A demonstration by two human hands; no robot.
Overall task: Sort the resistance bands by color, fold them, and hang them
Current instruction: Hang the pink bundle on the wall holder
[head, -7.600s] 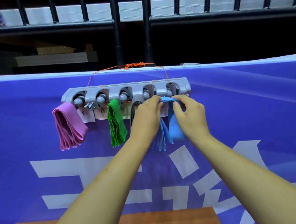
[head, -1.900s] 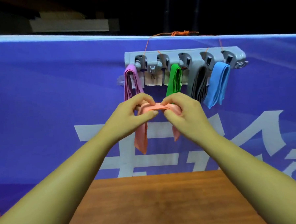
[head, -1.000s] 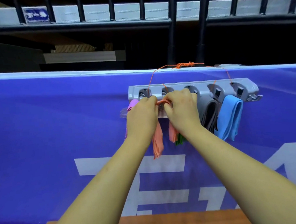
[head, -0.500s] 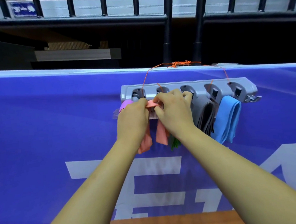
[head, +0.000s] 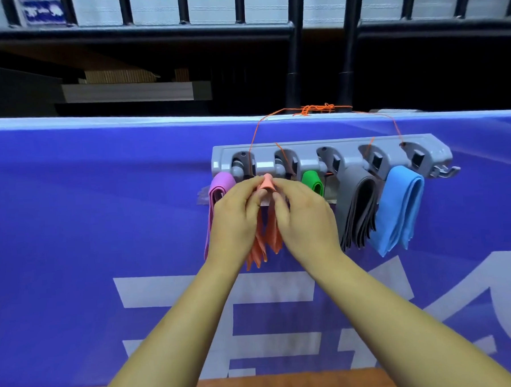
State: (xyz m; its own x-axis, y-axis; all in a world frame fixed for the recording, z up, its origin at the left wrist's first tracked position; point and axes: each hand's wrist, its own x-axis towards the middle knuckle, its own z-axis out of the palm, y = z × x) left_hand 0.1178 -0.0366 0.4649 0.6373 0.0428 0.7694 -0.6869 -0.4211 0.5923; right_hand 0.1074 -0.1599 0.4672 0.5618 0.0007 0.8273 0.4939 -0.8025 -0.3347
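We pinch folded orange band (head: 269, 237) with left hand (head: 236, 224), right hand (head: 304, 220), at rack (head: 329, 148), between purple band (head: 221, 181) and green band (head: 312, 181).

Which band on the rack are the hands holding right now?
The orange band, second from the left between the pink band and green band; left hand and right hand pinch its top fold.
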